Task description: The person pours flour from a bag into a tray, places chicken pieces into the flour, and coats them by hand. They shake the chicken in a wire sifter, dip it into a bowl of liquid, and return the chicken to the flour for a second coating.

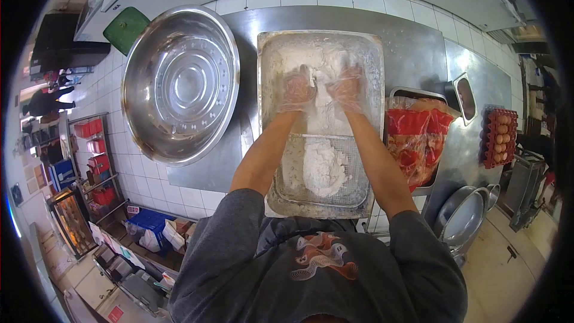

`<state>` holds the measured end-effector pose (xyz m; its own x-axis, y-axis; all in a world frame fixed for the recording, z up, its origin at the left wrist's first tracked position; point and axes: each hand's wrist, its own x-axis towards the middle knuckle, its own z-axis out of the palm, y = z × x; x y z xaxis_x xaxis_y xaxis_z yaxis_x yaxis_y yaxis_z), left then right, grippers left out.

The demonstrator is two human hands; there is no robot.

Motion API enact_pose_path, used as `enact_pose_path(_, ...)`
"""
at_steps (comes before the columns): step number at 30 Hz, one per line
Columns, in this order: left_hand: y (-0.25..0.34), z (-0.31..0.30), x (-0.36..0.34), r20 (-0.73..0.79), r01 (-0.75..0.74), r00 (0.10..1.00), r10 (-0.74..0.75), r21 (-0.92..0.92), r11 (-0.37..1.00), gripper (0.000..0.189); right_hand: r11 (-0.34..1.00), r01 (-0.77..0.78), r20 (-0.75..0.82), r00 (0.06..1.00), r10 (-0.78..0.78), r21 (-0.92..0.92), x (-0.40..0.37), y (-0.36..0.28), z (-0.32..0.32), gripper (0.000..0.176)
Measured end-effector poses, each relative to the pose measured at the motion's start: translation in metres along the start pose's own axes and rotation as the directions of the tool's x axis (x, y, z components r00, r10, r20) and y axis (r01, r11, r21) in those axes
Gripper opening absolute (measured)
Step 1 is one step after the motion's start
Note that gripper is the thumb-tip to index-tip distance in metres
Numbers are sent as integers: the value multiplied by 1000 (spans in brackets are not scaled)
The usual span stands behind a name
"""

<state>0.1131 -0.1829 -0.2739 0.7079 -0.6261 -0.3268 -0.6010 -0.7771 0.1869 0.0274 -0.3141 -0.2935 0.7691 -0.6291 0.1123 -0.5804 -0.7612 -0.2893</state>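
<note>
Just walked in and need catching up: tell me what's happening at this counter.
A person in a grey top stands at a steel counter, with the gloved left hand and right hand pressed side by side into the flour in a metal tray. Whether they grip anything under it cannot be told. A wire basket holding a floury heap sits at the tray's near end. A big steel bowl lies to the left, and red bags and eggs to the right.

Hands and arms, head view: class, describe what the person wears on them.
The left hand and right hand each wear a thin, clear, crinkled plastic glove dusted with white flour. Forearms are bare; dark grey sleeves end near the elbows.
</note>
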Motion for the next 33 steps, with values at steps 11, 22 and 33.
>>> enact_pose_path(11,-23,54,39,-266,-116,955,131,71,991,63,992,16,306,950,-55,128,7,13,83,80)
enact_pose_path(22,-18,19,59,-266,56,952,-150,-330,942,68,798,-372,217,928,304,474,17,-8,-13,57)
enact_pose_path(33,-16,-37,23,146,192,980,-136,-500,844,72,720,-479,359,873,330,502,-2,31,-2,60)
